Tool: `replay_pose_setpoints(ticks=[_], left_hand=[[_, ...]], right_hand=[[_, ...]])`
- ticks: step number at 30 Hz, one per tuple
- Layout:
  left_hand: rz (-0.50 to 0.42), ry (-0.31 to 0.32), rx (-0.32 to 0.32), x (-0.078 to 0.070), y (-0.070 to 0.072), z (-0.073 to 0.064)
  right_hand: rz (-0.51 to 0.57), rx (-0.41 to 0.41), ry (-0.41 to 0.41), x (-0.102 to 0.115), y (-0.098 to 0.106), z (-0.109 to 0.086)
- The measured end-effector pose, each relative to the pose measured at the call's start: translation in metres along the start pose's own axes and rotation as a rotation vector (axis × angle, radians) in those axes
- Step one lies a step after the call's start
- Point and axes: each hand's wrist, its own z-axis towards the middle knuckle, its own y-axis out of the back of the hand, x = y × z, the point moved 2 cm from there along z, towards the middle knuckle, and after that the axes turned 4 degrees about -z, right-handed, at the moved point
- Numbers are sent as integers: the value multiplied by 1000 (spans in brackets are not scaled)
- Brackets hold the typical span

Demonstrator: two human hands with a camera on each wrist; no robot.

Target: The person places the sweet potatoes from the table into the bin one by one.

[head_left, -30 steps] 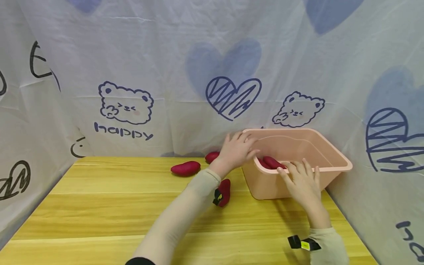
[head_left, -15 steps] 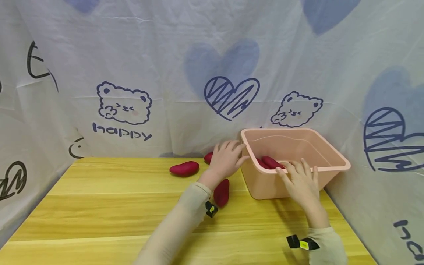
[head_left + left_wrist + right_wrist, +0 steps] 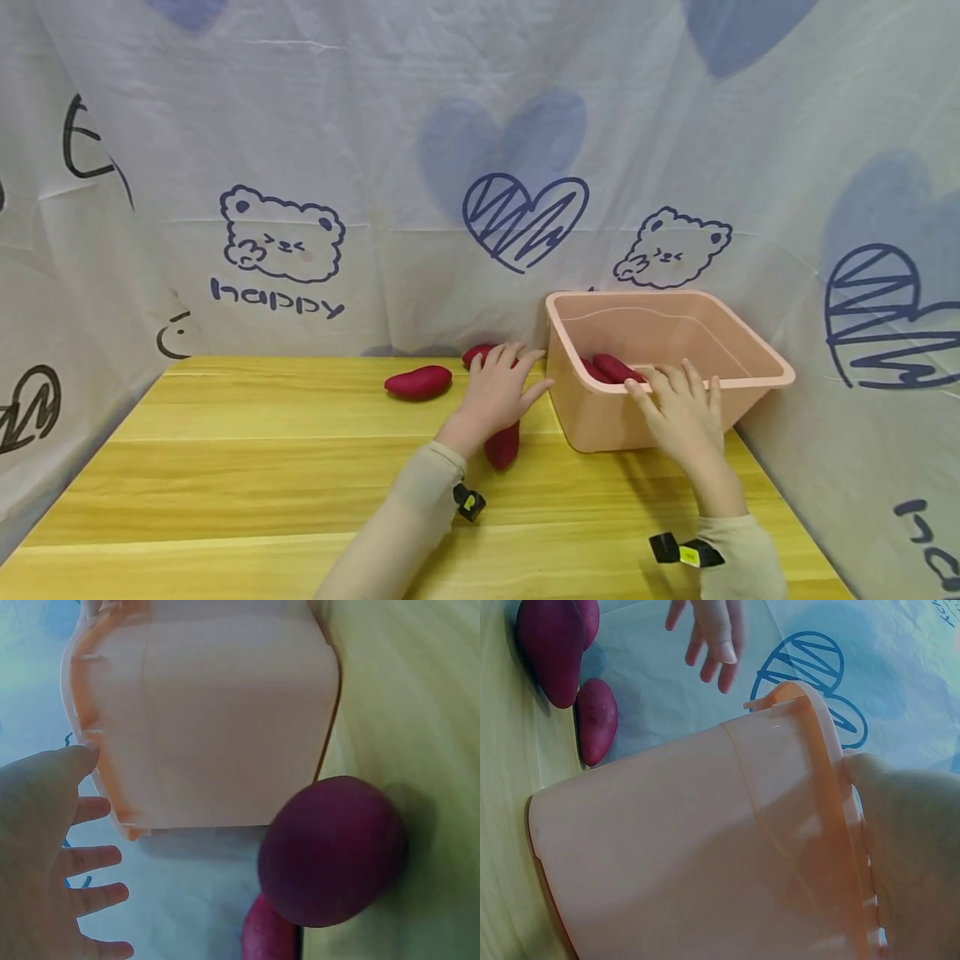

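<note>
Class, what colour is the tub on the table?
The tub is a peachy pink, seen best in the head view.

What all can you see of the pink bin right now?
The pink bin is a smooth, plastic-looking tub with rounded corners, a turned-out rim and walls narrowing downward. It stands upright and open at the right side of the wooden table. Two dark red sweet potatoes show inside, by the near left corner. The right hand rests on its near rim.
</note>
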Motion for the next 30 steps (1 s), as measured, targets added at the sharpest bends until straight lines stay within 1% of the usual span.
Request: replay_pose_setpoints(ticks=[4,10,15,19,25,30], left_hand=[[-30,18,47,3,-6,-6],[-38,35,120,8,-18,-16],[-57,19,163,11,-28,-23],[-44,14,206,13,-32,-27],[-55,31,246,16,-37,-29],[-65,41,262,18,-39,-31]], right_hand=[[-2,1,0,0,0,0],[-3,1,3,-1,0,-1],[-1,-4,12,-1,0,-1],[5,-5,17,0,0,-1],[3,3,5,0,0,-1],[-1,6,-5,0,-1,0]])
